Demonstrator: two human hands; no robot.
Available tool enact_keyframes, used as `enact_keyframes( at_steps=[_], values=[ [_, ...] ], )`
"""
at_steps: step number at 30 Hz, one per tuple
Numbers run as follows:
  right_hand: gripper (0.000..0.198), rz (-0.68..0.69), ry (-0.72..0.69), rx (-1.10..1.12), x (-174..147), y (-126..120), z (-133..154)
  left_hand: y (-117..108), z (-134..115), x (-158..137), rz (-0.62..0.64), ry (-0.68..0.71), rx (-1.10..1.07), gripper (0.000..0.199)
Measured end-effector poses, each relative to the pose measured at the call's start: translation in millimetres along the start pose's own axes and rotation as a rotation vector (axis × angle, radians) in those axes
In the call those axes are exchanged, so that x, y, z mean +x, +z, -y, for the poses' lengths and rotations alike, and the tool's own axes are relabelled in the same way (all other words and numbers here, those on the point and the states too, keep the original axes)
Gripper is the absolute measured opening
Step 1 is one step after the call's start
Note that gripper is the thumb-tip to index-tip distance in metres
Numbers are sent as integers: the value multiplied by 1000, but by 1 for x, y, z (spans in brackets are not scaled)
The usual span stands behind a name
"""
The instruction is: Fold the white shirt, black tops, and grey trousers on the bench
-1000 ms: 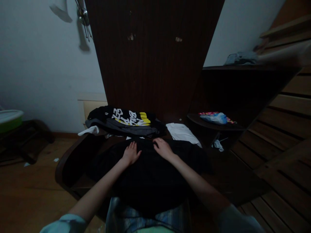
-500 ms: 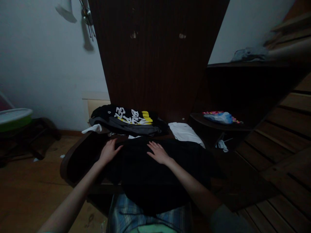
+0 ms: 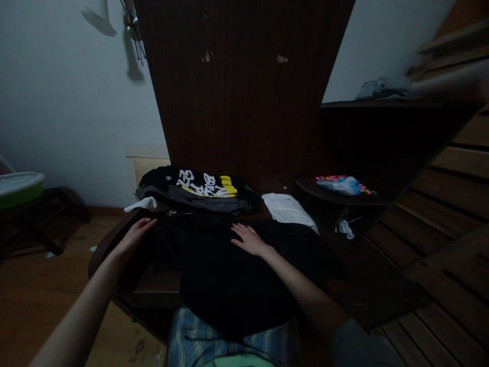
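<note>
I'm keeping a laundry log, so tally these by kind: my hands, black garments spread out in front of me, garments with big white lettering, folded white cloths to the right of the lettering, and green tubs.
Hands: 2, left hand and right hand
Spread black garment: 1
Lettered garment: 1
Folded white cloth: 1
Green tub: 1
Total: 6

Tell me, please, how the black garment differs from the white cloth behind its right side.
The black garment lies spread out; the white cloth looks folded. The black garment covers more area than the white cloth. The right hand rests on the black garment, while no hand touches the white cloth. Both appear to be fabric.
</note>
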State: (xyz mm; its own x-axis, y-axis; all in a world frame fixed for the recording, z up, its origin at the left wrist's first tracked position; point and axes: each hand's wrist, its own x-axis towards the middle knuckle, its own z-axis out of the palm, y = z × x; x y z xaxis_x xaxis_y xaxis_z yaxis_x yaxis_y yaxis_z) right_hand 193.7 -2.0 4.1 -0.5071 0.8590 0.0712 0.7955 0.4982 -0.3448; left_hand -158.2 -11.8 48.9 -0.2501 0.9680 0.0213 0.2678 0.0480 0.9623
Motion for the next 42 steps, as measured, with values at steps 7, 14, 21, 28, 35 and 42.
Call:
enact_keyframes(
  at_steps=[7,14,21,28,35,42],
  values=[
    [54,-76,-132,48,3,6,40,22,-10,5,-178,109,386,21],
    [54,-3,-185,39,-4,16,45,18,-22,-9,-174,102,932,31],
    [52,2,-181,65,-7,10,36,18,-15,-11,-9,36,1190,37],
    [49,-8,-204,122,-11,7,38,70,-3,-17,116,383,1313,39],
    [39,-141,-190,156,-26,-5,8,102,-9,-3,185,383,1257,35],
    [28,-512,179,5,-90,-53,-84,105,-14,-9,189,395,1152,23]
  ],
)
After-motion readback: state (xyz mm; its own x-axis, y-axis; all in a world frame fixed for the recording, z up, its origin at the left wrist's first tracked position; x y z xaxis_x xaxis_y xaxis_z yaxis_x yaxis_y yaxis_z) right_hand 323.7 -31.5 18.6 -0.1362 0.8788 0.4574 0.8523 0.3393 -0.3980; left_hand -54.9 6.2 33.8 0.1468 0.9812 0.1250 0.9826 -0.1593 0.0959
